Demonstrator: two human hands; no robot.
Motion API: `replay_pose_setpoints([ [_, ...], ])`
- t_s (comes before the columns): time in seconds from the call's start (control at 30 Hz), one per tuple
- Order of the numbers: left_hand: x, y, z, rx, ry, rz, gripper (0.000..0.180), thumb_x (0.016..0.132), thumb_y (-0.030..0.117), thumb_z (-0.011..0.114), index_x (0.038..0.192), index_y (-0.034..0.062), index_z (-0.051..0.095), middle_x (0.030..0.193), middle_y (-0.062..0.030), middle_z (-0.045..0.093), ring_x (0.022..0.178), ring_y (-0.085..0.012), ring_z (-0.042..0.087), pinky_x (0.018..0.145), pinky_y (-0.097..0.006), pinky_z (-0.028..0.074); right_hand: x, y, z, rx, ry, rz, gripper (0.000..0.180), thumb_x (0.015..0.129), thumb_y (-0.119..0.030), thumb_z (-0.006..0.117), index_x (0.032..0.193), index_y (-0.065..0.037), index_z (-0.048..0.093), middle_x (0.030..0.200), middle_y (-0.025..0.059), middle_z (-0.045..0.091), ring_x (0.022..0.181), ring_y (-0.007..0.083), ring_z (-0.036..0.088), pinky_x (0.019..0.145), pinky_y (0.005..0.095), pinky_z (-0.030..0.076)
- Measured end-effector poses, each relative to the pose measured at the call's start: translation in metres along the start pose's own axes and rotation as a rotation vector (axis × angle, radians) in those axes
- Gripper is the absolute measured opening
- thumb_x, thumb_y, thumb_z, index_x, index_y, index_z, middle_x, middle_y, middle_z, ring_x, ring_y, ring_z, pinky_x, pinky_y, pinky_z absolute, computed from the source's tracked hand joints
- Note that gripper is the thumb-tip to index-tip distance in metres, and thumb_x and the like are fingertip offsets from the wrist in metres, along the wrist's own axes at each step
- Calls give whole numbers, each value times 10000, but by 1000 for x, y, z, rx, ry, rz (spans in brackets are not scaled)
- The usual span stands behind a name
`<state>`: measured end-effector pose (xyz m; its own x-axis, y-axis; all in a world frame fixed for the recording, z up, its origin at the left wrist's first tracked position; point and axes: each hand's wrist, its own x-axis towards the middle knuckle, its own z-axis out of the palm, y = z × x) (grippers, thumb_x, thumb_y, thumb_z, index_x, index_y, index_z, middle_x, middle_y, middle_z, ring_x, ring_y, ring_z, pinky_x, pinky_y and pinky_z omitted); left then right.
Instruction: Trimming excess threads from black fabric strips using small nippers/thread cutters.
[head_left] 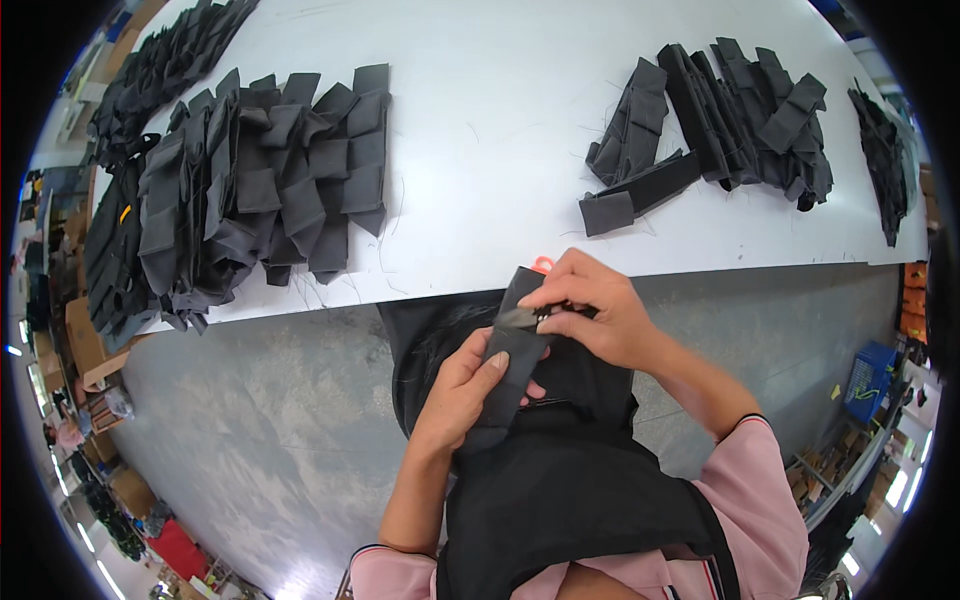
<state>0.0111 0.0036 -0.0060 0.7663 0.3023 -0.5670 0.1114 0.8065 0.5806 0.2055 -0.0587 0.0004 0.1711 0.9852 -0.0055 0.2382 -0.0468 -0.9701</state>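
Observation:
Over my lap, my left hand (462,392) grips a folded dark grey fabric strip (508,350), thumb on its face and fingers behind it. My right hand (598,308) is closed on small thread snips (520,318), whose pale blades lie against the upper part of the strip. Most of the snips' dark handle is covered by my fingers. A small orange loop (543,265) shows just beyond my right fingertips; what it belongs to is hidden.
On the white table (480,150) ahead lie a large pile of dark fabric pieces (265,180) at left and a smaller fabric pile (740,125) at right. Loose threads are scattered between them. A blue crate (868,380) and cardboard boxes (90,345) stand on the floor.

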Motion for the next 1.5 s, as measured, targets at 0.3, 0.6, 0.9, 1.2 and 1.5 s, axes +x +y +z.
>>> replay_pose_setpoints([
  [0.3,3,4,1,-15,20,1,277,964,111,411,1203,-27,437,1130,-224,590,816,-233,666,713,-283,551,-11,-4,-5,-480,29,-253,256,655,-49,718,903,-57,653,784,64,529,694,229,544,626,337,442],
  [0.6,3,2,0,0,8,-1,280,966,116,412,1206,-27,435,1136,-220,590,815,-228,665,707,-275,547,-5,-6,-1,-519,-4,-237,271,648,-23,718,911,-58,667,764,58,541,660,224,538,575,315,443],
  [0.9,11,-5,1,53,109,56,268,976,145,404,1184,-21,435,1110,-157,601,827,-200,654,727,-276,528,-16,12,17,-245,106,74,246,707,65,668,934,-24,628,851,67,509,736,172,536,632,282,448],
  [1.2,10,-15,3,85,145,179,257,979,158,425,1155,-20,483,1022,-86,615,869,-128,614,775,-249,497,-16,4,35,183,40,399,242,750,54,678,954,-10,566,789,34,531,648,79,528,585,214,459],
  [1.5,14,-28,-2,227,245,208,308,949,146,503,1197,-29,451,997,-84,612,850,-112,605,766,-246,491,-16,10,38,349,127,367,170,773,49,660,866,-12,532,759,23,574,673,61,540,572,202,443],
])
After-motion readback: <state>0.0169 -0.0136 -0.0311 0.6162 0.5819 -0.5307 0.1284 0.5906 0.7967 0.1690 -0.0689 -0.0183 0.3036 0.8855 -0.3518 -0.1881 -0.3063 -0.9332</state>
